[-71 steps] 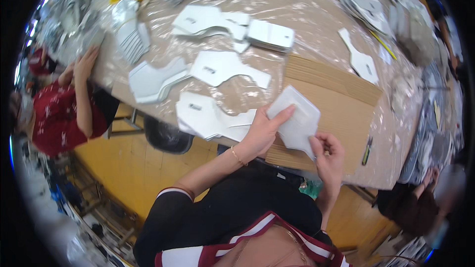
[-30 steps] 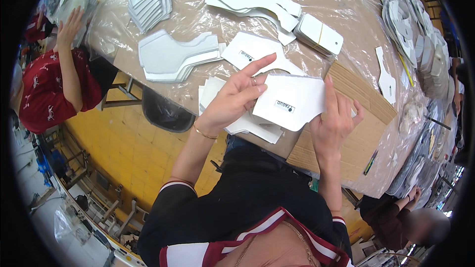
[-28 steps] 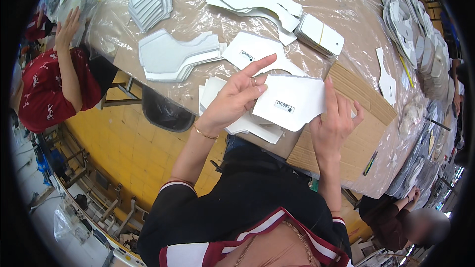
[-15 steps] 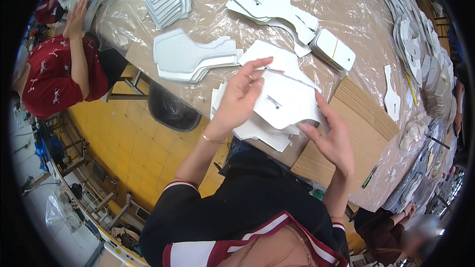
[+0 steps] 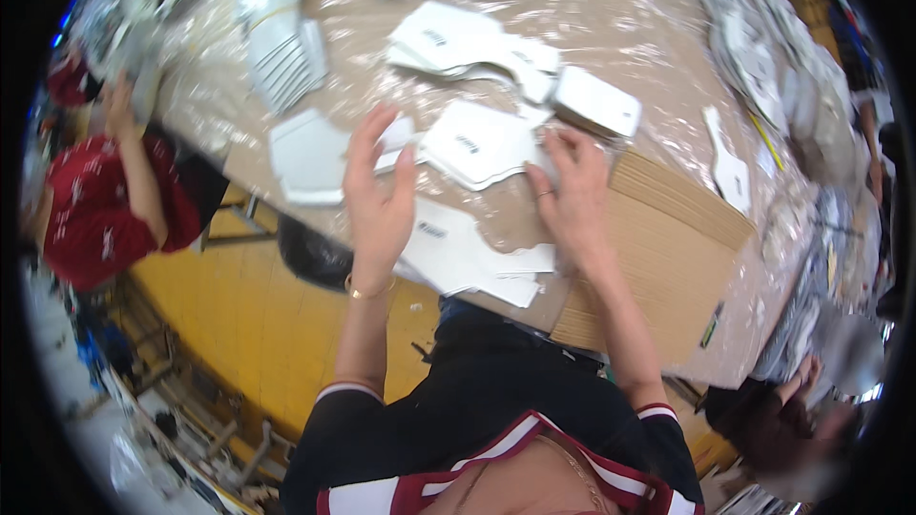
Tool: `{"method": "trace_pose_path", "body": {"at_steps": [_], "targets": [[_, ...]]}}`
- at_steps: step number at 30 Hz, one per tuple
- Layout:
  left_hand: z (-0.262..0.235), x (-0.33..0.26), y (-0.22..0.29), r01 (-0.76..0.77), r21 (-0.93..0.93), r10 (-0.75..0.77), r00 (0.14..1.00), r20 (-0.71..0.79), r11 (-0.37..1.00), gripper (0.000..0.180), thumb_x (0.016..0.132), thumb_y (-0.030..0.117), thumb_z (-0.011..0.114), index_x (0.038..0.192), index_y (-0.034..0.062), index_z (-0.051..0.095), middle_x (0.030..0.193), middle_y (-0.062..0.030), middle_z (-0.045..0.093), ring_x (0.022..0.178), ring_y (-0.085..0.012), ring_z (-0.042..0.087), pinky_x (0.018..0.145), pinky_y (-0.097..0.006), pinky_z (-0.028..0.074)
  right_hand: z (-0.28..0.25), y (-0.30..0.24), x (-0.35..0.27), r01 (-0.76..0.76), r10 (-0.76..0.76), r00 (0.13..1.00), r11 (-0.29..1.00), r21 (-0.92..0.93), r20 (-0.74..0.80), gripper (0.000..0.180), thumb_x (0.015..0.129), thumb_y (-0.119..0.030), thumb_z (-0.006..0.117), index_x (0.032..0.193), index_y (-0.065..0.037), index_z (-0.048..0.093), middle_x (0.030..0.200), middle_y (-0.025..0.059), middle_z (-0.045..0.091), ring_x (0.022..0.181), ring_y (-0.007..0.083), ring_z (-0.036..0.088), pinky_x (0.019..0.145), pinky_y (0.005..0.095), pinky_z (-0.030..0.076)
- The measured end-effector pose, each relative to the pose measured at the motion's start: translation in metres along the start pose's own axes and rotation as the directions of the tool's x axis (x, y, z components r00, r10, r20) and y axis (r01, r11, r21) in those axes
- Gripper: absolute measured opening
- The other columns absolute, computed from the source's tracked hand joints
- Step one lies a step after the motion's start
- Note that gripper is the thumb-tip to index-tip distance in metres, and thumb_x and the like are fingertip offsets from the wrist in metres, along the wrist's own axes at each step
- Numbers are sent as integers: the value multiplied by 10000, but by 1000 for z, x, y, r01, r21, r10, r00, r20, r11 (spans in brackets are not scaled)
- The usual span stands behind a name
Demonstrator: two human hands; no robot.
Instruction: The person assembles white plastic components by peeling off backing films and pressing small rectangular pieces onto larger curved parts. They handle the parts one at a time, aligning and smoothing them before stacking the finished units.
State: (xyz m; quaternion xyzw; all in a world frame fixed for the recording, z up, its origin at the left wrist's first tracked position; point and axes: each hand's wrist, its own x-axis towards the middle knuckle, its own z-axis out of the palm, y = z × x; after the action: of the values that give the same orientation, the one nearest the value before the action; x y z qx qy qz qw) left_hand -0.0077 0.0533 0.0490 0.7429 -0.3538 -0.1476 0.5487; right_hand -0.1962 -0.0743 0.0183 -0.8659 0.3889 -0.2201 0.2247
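Note:
A small stack of white cut-out panels [image 5: 477, 145], with a small dark print on top, lies on the plastic-covered table in front of me. To its left my left hand [image 5: 379, 195] is raised with thumb and fingers apart, holding nothing. My right hand [image 5: 575, 186] is at the stack's right edge, its fingers bent and parted, the fingertips at or very near the panels. Nearer to me lies a fanned pile of similar white panels [image 5: 458, 250], partly behind my left hand. Another white panel stack [image 5: 307, 157] is left of that hand.
Beyond are more white panels [image 5: 444, 33], a block of rounded white pieces [image 5: 596, 100] and a banded bundle [image 5: 277, 48]. Brown cardboard [image 5: 658, 257] lies at the right, with a single narrow white piece [image 5: 729, 167] past it. A person in red [image 5: 105, 200] sits at the left.
The white panel that both hands held up is now down on the stack. My hands have let go and moved apart, the left one leftward. The view has shifted somewhat.

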Motion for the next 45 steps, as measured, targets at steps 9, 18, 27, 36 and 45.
{"method": "trace_pose_path", "body": {"at_steps": [9,18,27,36,45], "targets": [[52,-41,36,-197,26,179,931,317,980,333,876,5,603,1209,-2,610,1403,-201,511,1323,-344,474,1084,-428,367,-126,167,-15,-460,336,867,824,-330,-369,629,762,-306,804,1310,-85,589,1264,189,562,1160,358,541,981,457,432],[97,-64,75,-226,-127,256,751,609,966,326,857,20,628,1182,29,635,1366,-196,549,1265,-361,532,1046,-423,415,-173,237,-32,-632,591,775,732,-256,-222,1099,553,-467,919,1447,-55,430,1306,222,521,1227,372,491,1048,448,413],[115,-75,90,-264,-135,285,686,670,955,289,868,32,647,1157,21,640,1352,-192,550,1220,-372,559,998,-417,465,-186,236,-30,-504,443,856,829,-241,-267,1024,600,-347,908,1457,-97,405,1239,180,508,1207,351,482,1009,440,423],[123,-79,105,-316,-178,348,640,685,932,286,861,14,648,1147,24,647,1347,-189,549,1222,-367,556,1004,-410,463,-203,219,-35,-220,274,888,959,180,-370,569,837,-58,746,1364,-78,531,981,60,592,911,169,591,868,289,494],[116,-80,121,-552,-174,540,616,574,815,288,809,-40,668,1089,27,675,1301,-176,589,1220,-377,559,993,-434,464,-209,130,-83,-157,325,935,740,653,-143,489,889,13,679,1350,-11,518,1009,38,593,943,101,576,861,249,486]]}}
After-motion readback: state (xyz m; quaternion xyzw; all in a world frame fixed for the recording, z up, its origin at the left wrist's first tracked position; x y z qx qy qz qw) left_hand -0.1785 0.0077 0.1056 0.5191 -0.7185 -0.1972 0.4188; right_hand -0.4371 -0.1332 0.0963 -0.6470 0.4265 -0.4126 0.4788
